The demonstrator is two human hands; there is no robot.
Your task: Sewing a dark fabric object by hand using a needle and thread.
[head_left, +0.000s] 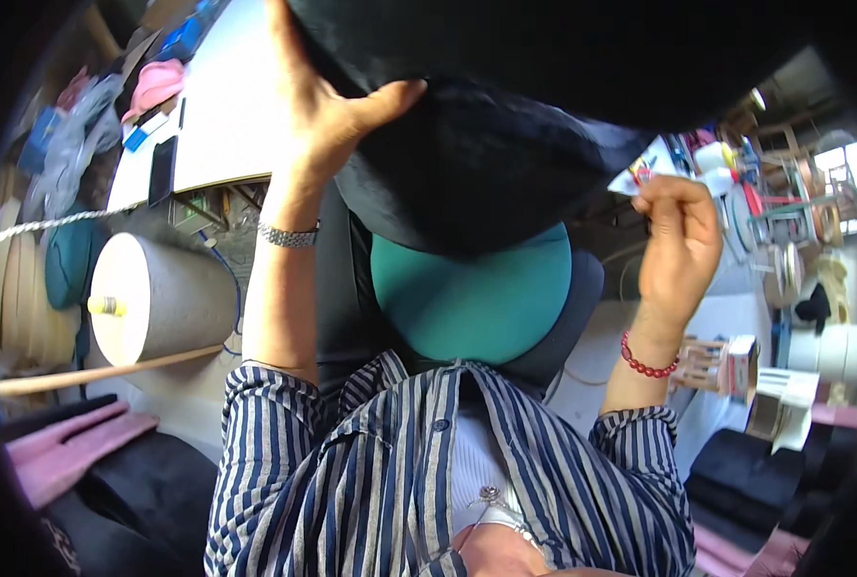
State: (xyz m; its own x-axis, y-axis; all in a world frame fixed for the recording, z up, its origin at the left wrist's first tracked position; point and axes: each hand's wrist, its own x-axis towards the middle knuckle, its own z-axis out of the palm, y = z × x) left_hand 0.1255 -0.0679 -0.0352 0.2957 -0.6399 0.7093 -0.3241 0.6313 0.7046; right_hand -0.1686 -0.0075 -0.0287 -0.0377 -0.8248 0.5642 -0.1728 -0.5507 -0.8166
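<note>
With left hand (323, 120) spread against black fabric (467, 183), right hand (680, 240) pinched, contents unclear. Might slip if too lightly braced.

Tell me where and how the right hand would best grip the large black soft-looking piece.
Likely, the black piece is best pinched at its right end, from the right: it tapers there, the right hand is near, and the left hand holds the left side, thumb across the front.

Black cloth (448, 183) is spanning from eleven to two o'clock, its surface gleaming faintly, its lower part bulging toward the centre.
</note>
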